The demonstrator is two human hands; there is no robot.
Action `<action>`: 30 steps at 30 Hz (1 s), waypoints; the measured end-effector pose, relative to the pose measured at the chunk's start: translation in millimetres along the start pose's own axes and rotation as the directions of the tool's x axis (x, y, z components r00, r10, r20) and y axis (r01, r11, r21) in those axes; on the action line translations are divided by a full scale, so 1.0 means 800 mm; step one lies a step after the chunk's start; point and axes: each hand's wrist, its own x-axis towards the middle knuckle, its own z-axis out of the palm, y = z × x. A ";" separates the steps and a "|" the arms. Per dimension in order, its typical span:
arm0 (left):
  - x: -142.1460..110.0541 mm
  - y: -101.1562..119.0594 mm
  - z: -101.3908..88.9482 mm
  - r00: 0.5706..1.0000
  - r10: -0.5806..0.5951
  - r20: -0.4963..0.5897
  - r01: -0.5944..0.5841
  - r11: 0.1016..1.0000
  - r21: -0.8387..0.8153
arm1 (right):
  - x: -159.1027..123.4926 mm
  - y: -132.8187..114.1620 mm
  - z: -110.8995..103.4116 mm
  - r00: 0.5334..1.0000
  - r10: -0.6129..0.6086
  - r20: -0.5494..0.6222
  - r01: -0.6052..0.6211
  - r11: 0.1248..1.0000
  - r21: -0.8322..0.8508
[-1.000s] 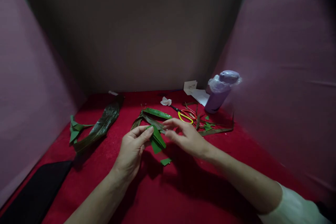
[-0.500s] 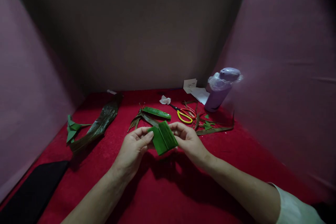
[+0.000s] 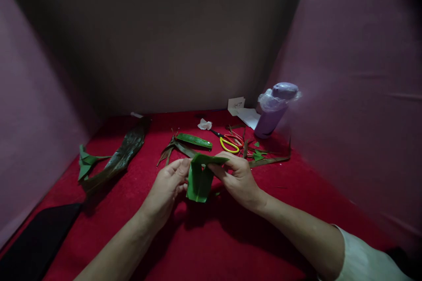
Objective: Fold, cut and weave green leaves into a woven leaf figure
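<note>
1. Half a second ago the folded leaf piece [image 3: 199, 186] faced the camera nearly flat, pleats showing; now its top bends over to the right and a creased panel hangs below. This suggests shaping by folding is under way.
2. The piece is held up between both hands, over the middle of the red surface [image 3: 194, 250].
3. The left hand's [image 3: 169, 186] grip is pinched on the upper left edge, thumb nearest the camera.
4. The right hand's [image 3: 240, 181] grip is clamped on the upper right flap, thumb beneath it.
5. Beyond the hands lie a green leaf strip [image 3: 194, 141] and scissors [image 3: 223, 137], handles towards the right hand; leaf scraps [image 3: 259, 155] lie right of them.
6. A broad dark leaf [image 3: 128, 147] lies well to the left; a purple container [image 3: 270, 124] stands tilted at the far right.
7. Pink panels [image 3: 356, 74] bound both sides. The likeliest room for moving is towards the person, between the forearms; forward reach meets the strip and scissors.
</note>
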 end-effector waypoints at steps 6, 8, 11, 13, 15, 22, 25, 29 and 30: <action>0.001 -0.009 -0.010 0.999 -0.004 0.046 0.003 0.999 0.036 | 0.003 -0.003 0.003 0.930 0.359 0.076 -0.360 0.854 0.376; 0.000 -0.009 -0.010 0.998 -0.008 0.066 0.006 0.999 0.040 | 0.004 -0.003 0.003 0.895 0.429 0.124 -0.439 0.795 0.419; -0.003 -0.004 -0.006 0.997 -0.024 0.074 0.021 0.999 0.041 | 0.005 -0.002 0.003 0.881 0.451 0.145 -0.464 0.760 0.455; -0.004 -0.002 -0.003 0.998 -0.037 0.056 0.034 0.998 0.046 | 0.004 -0.003 0.003 0.884 0.441 0.151 -0.456 0.751 0.477; -0.003 -0.001 -0.001 0.997 -0.060 0.042 0.058 0.997 0.049 | 0.003 -0.003 0.003 0.880 0.441 0.174 -0.466 0.737 0.488; 0.000 -0.006 -0.007 0.997 -0.070 0.039 0.071 0.997 -0.022 | 0.000 0.001 0.007 0.846 0.463 0.266 -0.528 0.647 0.550; 0.001 -0.006 -0.007 0.997 -0.076 0.027 0.077 0.996 -0.038 | -0.002 0.003 0.008 0.839 0.473 0.268 -0.534 0.624 0.571; 0.002 -0.004 -0.005 0.996 -0.077 0.045 0.079 0.996 -0.046 | -0.002 0.006 0.008 0.835 0.483 0.264 -0.538 0.613 0.579; 0.002 -0.004 -0.005 0.996 -0.077 0.049 0.079 0.996 -0.046 | -0.002 0.006 0.007 0.837 0.483 0.257 -0.534 0.618 0.577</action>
